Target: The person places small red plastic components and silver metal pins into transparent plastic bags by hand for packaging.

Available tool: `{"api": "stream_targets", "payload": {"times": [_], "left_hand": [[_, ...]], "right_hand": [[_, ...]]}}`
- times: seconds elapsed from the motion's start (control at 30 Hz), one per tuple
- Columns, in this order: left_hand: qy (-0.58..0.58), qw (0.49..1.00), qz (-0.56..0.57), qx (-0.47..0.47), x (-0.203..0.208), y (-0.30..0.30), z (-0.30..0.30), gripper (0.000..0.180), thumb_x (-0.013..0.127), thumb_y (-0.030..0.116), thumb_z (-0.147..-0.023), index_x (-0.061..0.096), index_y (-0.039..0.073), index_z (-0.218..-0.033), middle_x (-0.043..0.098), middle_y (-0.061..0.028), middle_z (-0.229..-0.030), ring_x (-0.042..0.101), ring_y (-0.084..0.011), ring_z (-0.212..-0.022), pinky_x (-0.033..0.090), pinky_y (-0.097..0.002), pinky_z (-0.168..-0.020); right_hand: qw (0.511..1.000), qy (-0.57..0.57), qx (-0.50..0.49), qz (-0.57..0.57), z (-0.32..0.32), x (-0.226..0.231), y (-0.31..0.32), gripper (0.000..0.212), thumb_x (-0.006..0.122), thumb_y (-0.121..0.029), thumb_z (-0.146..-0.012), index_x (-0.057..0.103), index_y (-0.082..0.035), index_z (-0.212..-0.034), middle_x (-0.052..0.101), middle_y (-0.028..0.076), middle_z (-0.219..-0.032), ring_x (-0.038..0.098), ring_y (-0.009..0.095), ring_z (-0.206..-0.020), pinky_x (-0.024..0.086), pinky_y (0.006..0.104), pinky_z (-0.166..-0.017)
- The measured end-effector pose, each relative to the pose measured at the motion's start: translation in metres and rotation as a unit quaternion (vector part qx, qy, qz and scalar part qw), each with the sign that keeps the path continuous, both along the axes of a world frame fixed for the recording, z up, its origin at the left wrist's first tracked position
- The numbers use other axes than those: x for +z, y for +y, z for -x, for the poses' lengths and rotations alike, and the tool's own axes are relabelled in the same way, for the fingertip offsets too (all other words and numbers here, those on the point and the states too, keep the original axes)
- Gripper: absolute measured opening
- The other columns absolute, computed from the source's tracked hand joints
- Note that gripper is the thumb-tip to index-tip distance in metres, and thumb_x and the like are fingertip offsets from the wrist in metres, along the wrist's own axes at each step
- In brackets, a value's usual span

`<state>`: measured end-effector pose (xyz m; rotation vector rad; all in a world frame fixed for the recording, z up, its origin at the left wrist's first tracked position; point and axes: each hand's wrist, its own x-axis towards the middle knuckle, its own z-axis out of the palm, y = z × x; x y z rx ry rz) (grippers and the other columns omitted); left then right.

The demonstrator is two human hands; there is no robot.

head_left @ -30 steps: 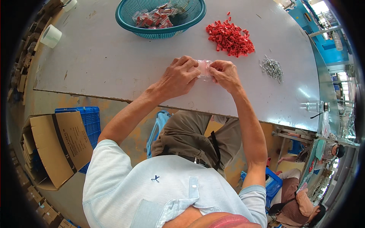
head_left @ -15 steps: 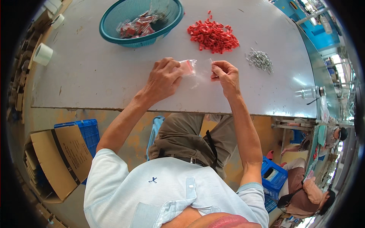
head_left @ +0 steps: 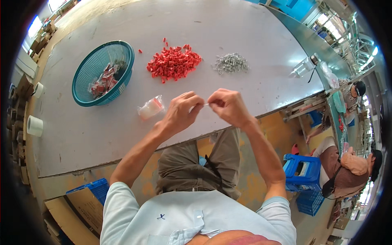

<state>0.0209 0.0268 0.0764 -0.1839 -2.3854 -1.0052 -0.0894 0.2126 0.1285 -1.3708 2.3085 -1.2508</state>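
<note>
My left hand (head_left: 184, 109) and my right hand (head_left: 229, 105) face each other above the table, fingertips pinched close together. A thin, pale edge of a small clear plastic bag (head_left: 206, 104) shows between them, and the fingers hide most of it. Just left of my left hand lies a clear packet of bags with red strips (head_left: 151, 108). Beyond the hands are a heap of short red tube-like pieces (head_left: 173, 63) and, to its right, a heap of small silvery metal parts (head_left: 231, 63).
A teal mesh basket (head_left: 126, 77) holding filled small bags stands at left. Two tape rolls, one nearer (head_left: 34, 125), sit by the left edge. A clear bottle (head_left: 303, 67) lies at right. A cardboard box (head_left: 77, 212) and blue stool (head_left: 302, 171) flank me; a person (head_left: 347, 167) sits at right.
My left hand has left the packet, which now lies on the table. Both hands have come together at the small clear bag. The view has swung, shifting the table's things leftward.
</note>
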Motion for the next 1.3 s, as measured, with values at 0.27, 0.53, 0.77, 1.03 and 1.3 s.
{"api": "stream_targets", "payload": {"times": [0.27, 0.53, 0.77, 1.03, 1.3], "left_hand": [[-0.06, 0.969, -0.226, -0.079, -0.038, 0.011, 0.046, 0.011, 0.075, 0.002, -0.092, 0.075, 0.002, -0.103, 0.072, -0.0065, -0.089, 0.07, -0.0163, -0.08, 0.058, -0.0314, -0.074], [-0.186, 0.807, -0.547, -0.121, -0.056, -0.007, 0.052, 0.013, 0.078, 0.011, -0.094, 0.076, 0.0, -0.102, 0.074, -0.0059, -0.089, 0.068, -0.0119, -0.08, 0.056, -0.0287, -0.074], [-0.197, 0.825, -0.521, -0.097, -0.049, -0.005, 0.051, 0.016, 0.077, 0.011, -0.095, 0.076, -0.001, -0.105, 0.073, -0.0049, -0.088, 0.067, -0.0108, -0.08, 0.057, -0.0268, -0.073], [-0.186, 0.859, -0.475, -0.046, -0.052, -0.004, 0.054, 0.012, 0.076, 0.01, -0.096, 0.074, 0.0, -0.102, 0.071, -0.0022, -0.086, 0.063, -0.0074, -0.076, 0.053, -0.0242, -0.068], [-0.13, 0.901, -0.413, 0.025, -0.05, 0.001, 0.053, 0.007, 0.078, 0.007, -0.096, 0.072, 0.003, -0.096, 0.07, -0.0002, -0.084, 0.059, -0.0039, -0.072, 0.05, -0.022, -0.064]], "right_hand": [[0.997, -0.041, -0.012, -0.062, 0.044, -0.012, 0.011, 0.01, 0.078, -0.005, -0.09, 0.077, -0.001, -0.099, 0.073, 0.004, -0.089, 0.065, 0.009, -0.074, 0.053, 0.0268, -0.066], [0.981, -0.188, -0.047, 0.015, 0.048, -0.063, 0.008, 0.011, 0.075, -0.011, -0.097, 0.078, -0.004, -0.104, 0.073, 0.001, -0.087, 0.065, 0.008, -0.081, 0.052, 0.0256, -0.07], [0.955, -0.295, -0.028, 0.014, 0.054, -0.061, 0.005, 0.01, 0.073, -0.009, -0.099, 0.075, 0.0, -0.102, 0.072, 0.001, -0.087, 0.065, 0.008, -0.081, 0.054, 0.0253, -0.075], [0.981, -0.172, -0.092, 0.02, 0.045, -0.053, -0.001, 0.01, 0.076, -0.01, -0.096, 0.076, -0.001, -0.101, 0.074, 0.003, -0.086, 0.065, 0.007, -0.08, 0.054, 0.0251, -0.073], [0.97, -0.162, -0.145, 0.105, 0.013, -0.061, -0.022, 0.016, 0.08, -0.015, -0.094, 0.076, 0.0, -0.097, 0.075, 0.003, -0.082, 0.067, 0.008, -0.069, 0.054, 0.025, -0.061]]}}
